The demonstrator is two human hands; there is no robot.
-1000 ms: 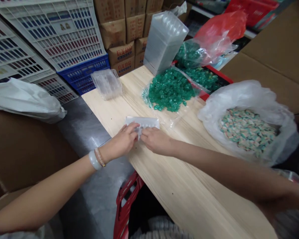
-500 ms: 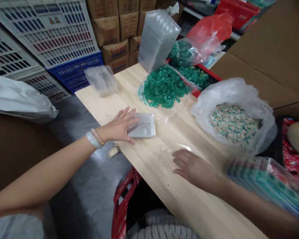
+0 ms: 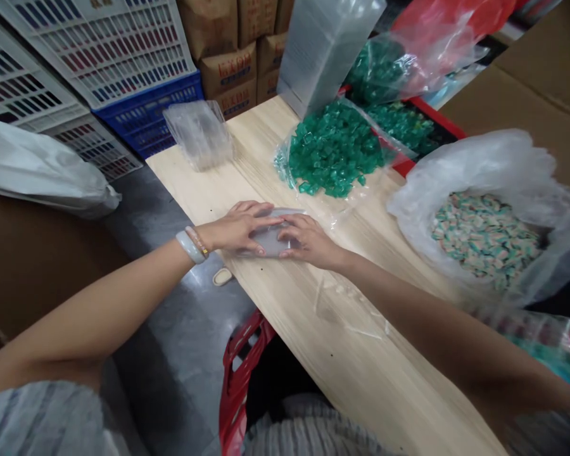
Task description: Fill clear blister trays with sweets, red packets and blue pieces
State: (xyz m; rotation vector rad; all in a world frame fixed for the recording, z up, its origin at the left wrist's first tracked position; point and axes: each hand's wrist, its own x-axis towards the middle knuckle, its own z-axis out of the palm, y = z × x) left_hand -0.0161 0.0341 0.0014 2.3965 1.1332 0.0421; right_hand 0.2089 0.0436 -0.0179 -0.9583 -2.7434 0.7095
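Together, a worker's left hand (image 3: pixel 241 229) and right hand (image 3: pixel 311 244) bear on a translucent plastic tray (image 3: pixel 272 239) lying flat on a pale wooden table (image 3: pixel 285 310). The tray sits directly beneath the fingers, its long axis running from one hand to the other, so neither hand is nearer. At the tray's left end, the left hand is spread, thumb and forefinger well parted, resting on the plastic without closing around it; at its right end, the right hand's fingers are bent over, and whether they pinch the rim cannot be told. Beyond the tray, to the right, are a heap of green wrapped pieces (image 3: pixel 335 152) and a tall stack of clear plastic (image 3: pixel 320 57). Farther right of the tray, an open white bag (image 3: pixel 420 190) holds small multicoloured pieces (image 3: pixel 487 237). Well beyond the tray, brown packages (image 3: pixel 228 73) carry red Chinese characters, apparently 信美食品, above a blue line too small to read.
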